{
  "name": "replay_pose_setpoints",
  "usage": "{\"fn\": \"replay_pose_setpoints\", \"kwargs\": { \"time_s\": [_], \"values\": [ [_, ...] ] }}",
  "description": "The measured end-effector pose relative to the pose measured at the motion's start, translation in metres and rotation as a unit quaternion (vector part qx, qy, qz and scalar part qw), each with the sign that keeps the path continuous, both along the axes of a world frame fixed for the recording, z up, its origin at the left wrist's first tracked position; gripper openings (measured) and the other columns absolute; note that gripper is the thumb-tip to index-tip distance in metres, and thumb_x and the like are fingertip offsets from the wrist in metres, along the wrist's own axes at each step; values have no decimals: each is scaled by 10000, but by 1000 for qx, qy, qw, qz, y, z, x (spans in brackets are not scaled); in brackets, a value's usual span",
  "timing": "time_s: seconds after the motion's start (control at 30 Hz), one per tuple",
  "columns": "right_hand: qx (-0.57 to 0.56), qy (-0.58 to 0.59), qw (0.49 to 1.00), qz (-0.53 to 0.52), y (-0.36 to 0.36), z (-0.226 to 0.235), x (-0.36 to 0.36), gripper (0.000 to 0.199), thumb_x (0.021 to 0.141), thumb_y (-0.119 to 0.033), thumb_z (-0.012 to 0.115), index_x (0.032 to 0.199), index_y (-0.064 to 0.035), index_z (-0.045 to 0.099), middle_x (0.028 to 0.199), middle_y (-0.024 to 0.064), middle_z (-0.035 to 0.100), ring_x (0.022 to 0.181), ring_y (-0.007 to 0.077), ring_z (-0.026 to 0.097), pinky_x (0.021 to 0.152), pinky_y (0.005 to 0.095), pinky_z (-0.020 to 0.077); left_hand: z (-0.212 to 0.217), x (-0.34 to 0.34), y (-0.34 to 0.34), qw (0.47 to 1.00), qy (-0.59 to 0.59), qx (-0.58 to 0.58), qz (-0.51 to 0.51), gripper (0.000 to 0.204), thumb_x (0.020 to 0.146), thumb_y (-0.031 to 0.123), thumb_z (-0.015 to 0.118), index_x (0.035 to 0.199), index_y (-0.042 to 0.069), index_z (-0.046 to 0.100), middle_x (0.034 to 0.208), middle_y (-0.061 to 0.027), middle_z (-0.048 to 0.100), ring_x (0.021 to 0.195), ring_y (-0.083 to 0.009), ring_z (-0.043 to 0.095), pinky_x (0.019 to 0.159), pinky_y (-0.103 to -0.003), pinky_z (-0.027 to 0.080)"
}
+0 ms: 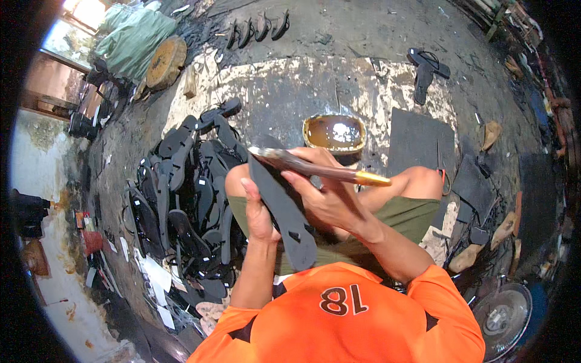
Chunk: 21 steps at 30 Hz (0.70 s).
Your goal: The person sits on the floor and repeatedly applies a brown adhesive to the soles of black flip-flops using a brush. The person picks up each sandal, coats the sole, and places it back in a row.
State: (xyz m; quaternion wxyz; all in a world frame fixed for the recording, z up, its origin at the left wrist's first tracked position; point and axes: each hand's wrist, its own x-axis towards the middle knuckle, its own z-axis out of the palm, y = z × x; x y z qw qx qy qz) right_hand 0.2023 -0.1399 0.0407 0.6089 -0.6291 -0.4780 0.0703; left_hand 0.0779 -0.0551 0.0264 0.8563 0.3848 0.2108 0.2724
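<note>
In my left hand (261, 215) is a black sandal sole (283, 218), held tilted over my lap with its lower end toward my chest. Slots show near that lower end. The fingers lie along its left edge and partly behind it. My right hand (336, 196) is closed around a brush (327, 170) with a dark brown handle and gold-coloured tip. Its silvery other end rests at or just over the sole's far end; the bristles do not show clearly. Beyond my hands stands a tub (334, 133) of shiny amber liquid, its rim crusted.
A large heap of black sandals (187, 181) lies at my left, with white paper scraps (156, 275) nearby. Sandals (260, 29) stand in a row at the back. Far right lie two crossed sandals (426, 71) and a dark sheet (420, 142). A fan (501, 317) is near right.
</note>
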Motion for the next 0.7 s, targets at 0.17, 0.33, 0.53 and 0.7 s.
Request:
{"fn": "replay_pose_setpoints", "kwargs": {
  "time_s": [0.17, 0.33, 0.53, 0.7],
  "values": [
    [-49, 9, 998, 46, -27, -16, -3, 370, 869, -149, 714, 1187, -29, 571, 1110, 169, 628, 994, 350, 607, 856, 433, 484, -6, 7, 0, 999, -21, -43, -4, 797, 891, 705, 486, 1395, 88, 468, 1336, -80, 563, 1200, -233, 554, 1053, -397, 435],
    [-73, -26, 993, -85, -16, -17, 39, 353, 908, -190, 682, 1210, -43, 575, 1067, 179, 652, 985, 332, 637, 842, 426, 506, -26, -9, -37, 988, 0, -144, -56, 814, 891, 717, 468, 1390, 73, 471, 1299, -120, 587, 1106, -257, 612, 979, -407, 496],
    [37, 310, 934, -172, -71, 11, 80, 240, 948, -179, 664, 1106, 0, 635, 1004, 42, 679, 880, 91, 613, 754, 252, 508, -30, -65, -78, 981, 47, -140, -122, 1038, 775, 801, 548, 1426, 7, 396, 1301, -166, 583, 964, -258, 670, 831, -379, 575],
    [6, 359, 924, -131, -67, 28, 37, 240, 930, -180, 688, 1077, 4, 644, 991, 42, 683, 869, 92, 612, 747, 257, 503, -56, -15, -12, 959, -87, -260, -77, 827, 884, 667, 549, 1385, 15, 457, 1195, -134, 631, 922, -214, 642, 837, -354, 549]
  ]
}}
